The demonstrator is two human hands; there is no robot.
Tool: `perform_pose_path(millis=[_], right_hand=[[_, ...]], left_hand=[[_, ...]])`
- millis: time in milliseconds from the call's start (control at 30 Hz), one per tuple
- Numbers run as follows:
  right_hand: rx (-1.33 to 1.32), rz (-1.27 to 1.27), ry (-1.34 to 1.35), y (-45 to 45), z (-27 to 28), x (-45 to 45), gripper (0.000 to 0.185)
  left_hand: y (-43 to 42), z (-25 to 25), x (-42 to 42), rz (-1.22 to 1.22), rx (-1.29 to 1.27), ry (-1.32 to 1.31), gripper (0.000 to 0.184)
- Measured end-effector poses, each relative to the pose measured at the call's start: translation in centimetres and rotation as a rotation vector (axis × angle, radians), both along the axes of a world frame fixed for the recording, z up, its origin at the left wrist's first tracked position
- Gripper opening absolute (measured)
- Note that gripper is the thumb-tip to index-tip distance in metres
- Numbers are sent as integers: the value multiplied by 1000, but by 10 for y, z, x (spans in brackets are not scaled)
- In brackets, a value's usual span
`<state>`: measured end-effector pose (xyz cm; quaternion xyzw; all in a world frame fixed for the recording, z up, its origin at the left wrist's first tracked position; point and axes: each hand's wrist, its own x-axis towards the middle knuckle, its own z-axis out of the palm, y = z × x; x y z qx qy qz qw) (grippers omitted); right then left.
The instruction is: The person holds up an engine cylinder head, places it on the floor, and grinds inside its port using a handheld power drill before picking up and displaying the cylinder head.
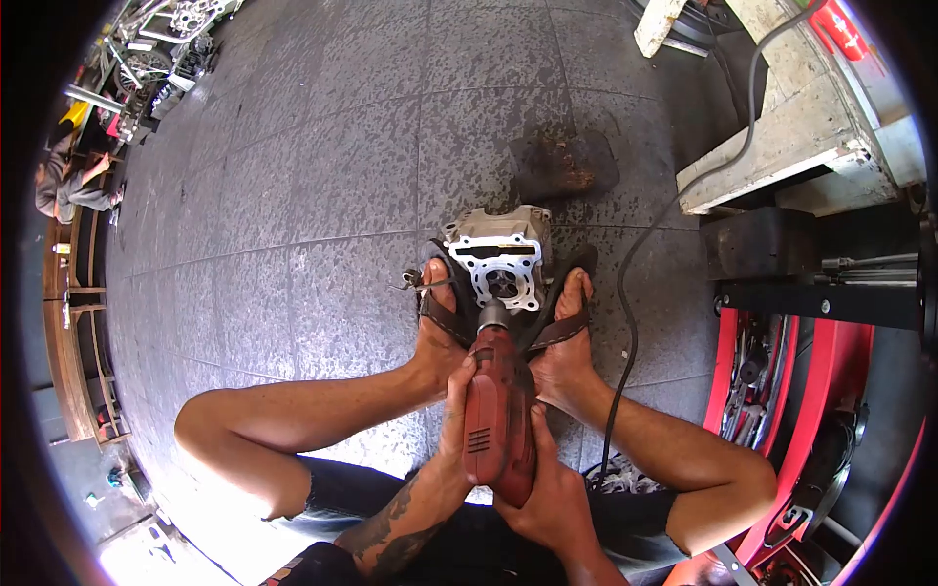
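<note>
A red power drill (486, 415) points away from me, its chuck (493, 314) at the near edge of a metal engine cylinder head (495, 251). My left hand (455, 415) is closed against the drill's left side, thumb near the front of the body. At the rear right, my right hand (549, 493) is wrapped round the drill; most of its fingers are hidden beneath. The cylinder head rests on the floor between my sandalled feet, its round combustion chamber facing me. Whether the drill's tip touches the chamber is hidden by the chuck.
A black cable (630, 322) runs along the floor at the right. Beyond the cylinder head lies a dark, stained block (565, 166). A worn white wooden stand (782, 146) and a red tool rack (826, 381) are at the right. Another person (73, 181) sits far left, near wooden shelving (66, 332).
</note>
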<state>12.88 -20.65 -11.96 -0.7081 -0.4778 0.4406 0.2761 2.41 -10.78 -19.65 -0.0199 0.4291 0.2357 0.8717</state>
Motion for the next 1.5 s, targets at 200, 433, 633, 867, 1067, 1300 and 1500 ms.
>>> perform_pose_path(millis=[200,433,633,867,1067,1300,1500], right_hand=[[26,-5,17,0,4,-1,104],[-65,3,71,-2,6,-1,106],[-10,-10,42,2,2,2,106],[-25,-1,62,2,-4,3,106],[33,-10,69,-5,0,-1,106],[18,-24,102,-1,1,2,106],[-37,-12,120,-1,-1,3,105]], left_hand=[[1,16,-6,-61,33,-28,88],[2,9,-10,-91,34,-58,92],[3,-2,-9,-4,-107,-68,94],[-1,-6,-11,-64,-27,-27,96],[1,16,-3,-43,4,-8,97],[3,12,-6,-91,-52,14,102],[5,19,-3,-72,-12,-7,81]])
